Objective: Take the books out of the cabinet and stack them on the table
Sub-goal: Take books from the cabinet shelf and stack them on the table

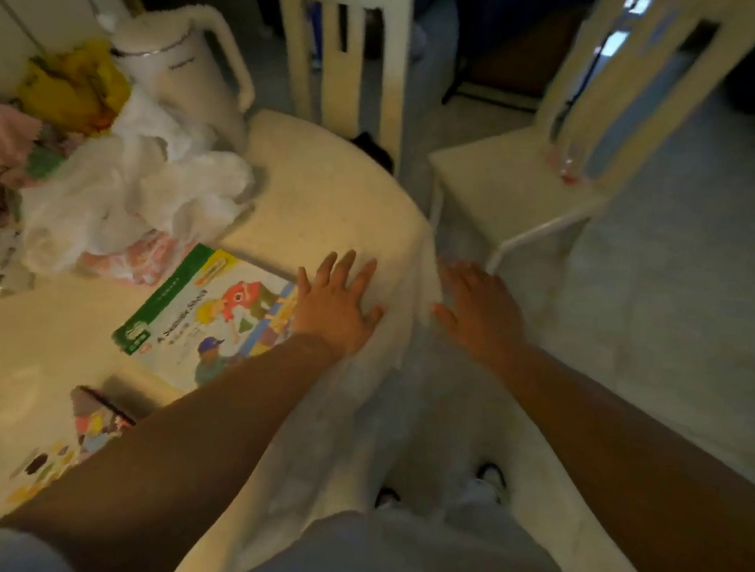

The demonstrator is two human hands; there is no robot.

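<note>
Left hand [337, 307] flat, fingers spread, on the table [328, 194] edge; picture book [208, 319] lies just beside its little-finger side. Right hand [480, 312] open, holding nothing, past the edge.

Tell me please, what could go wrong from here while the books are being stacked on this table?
1. The green-edged book lies near the table's rounded edge; the left hand, fingers spread beside it, might nudge it off.
2. A second colourful book lies apart, partly under the left forearm, so no stack exists yet; dragging the arm could shift it.
3. White plastic bags and a kettle crowd the tabletop, leaving limited room.
</note>
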